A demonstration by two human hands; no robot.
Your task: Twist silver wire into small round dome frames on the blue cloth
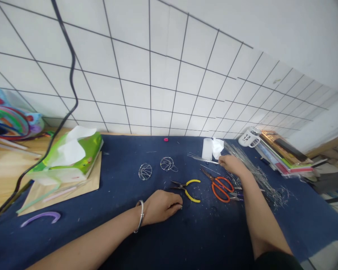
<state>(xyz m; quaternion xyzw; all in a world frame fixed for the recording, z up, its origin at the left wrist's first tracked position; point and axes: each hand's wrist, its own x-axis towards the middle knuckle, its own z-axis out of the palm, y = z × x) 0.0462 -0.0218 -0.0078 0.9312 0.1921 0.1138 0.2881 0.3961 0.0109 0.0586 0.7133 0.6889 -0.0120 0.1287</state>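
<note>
Right hand [230,164] at wires [197,157] (grip unclear)

right hand [232,165]: fingertip contact with thin wires [203,159] too small to be judged | left hand [163,206]: palm hidden | steel tool [236,198]: partly covered by right forearm [256,210] | colourful pouch [14,118]: cut off by left edge | black cable [72,71]: cut off by top edge | pink item [166,139]: too small to be identified

Tight gap btwn pliers [185,185] & scissors [215,180]
</note>
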